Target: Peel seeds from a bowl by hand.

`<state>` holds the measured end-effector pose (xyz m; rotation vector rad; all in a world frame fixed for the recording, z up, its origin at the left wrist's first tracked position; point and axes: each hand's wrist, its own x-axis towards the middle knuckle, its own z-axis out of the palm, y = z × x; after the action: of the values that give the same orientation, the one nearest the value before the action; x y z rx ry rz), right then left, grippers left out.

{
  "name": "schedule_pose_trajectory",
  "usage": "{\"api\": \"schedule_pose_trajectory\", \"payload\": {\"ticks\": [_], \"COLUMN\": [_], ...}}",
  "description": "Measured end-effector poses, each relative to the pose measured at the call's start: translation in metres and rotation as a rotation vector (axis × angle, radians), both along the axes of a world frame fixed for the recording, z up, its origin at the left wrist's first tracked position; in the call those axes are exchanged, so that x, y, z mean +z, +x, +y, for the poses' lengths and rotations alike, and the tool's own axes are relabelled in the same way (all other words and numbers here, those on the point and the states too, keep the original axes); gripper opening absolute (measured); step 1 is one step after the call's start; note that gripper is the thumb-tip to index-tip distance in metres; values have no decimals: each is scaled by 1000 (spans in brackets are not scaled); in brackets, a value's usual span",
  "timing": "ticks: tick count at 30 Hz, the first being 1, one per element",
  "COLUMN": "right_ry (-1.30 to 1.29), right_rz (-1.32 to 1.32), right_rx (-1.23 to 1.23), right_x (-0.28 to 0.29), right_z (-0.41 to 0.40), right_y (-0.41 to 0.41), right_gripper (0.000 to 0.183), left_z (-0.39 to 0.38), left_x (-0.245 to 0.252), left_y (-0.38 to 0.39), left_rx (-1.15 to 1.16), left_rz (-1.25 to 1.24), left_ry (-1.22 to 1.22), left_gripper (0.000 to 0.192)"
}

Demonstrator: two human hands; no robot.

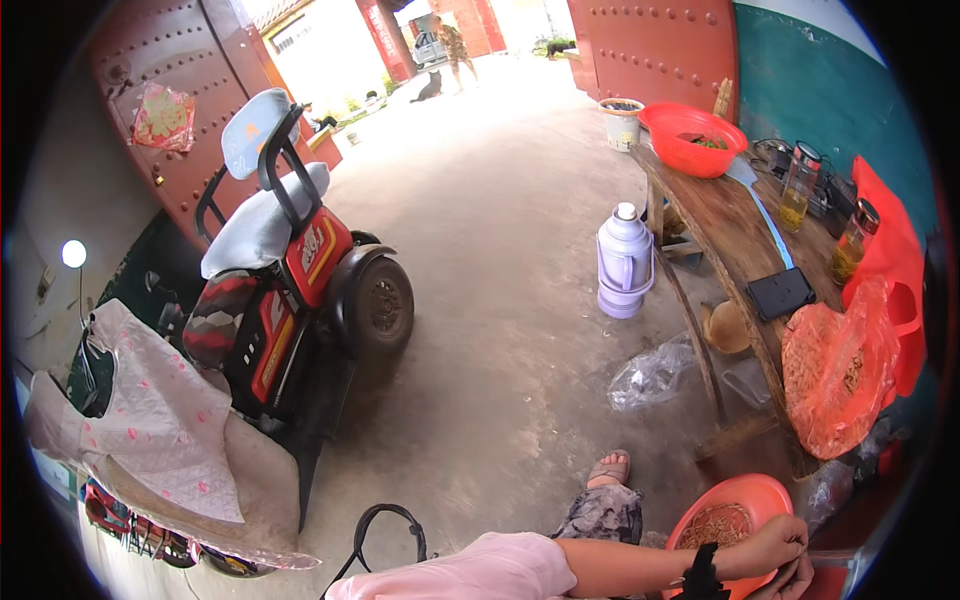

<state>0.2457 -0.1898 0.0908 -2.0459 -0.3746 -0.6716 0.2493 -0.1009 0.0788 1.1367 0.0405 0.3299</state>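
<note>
At the lower right, my left hand (772, 544), with a black band on its wrist, is bent over the edge of an orange-red plastic basin (780, 491). Small light-brown pieces (716, 525) lie inside the basin. My right hand (791, 583) shows only in part at the bottom edge, its fingers close against those of my left. Whatever may be between the fingertips is hidden. Beyond the basin, a thin red plastic bag (825, 375) holding similar small pieces lies on the near end of a wooden bench (720, 232).
On the bench are a black smartphone (780, 294), a blue fly swatter (769, 217), glass bottles (799, 187) and a red colander (694, 142). A lilac thermos flask (625, 259) and clear plastic bag (652, 375) are on the floor. A red electric vehicle (300, 277) stands left; a person (454, 49) is far off.
</note>
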Motion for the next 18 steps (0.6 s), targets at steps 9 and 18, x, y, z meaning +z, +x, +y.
{"api": "schedule_pose_trajectory", "payload": {"ticks": [9,18], "right_ry": [-14,92], "right_rz": [-27,-59], "right_rx": [45,63], "right_x": [11,2], "right_z": [13,8], "right_y": [-7,-4], "right_gripper": [23,24], "left_z": [7,4], "left_x": [-1,4], "left_y": [-1,-3], "left_rx": [46,16], "left_rz": [-9,36], "left_ry": [70,-15], "left_gripper": [9,8]}}
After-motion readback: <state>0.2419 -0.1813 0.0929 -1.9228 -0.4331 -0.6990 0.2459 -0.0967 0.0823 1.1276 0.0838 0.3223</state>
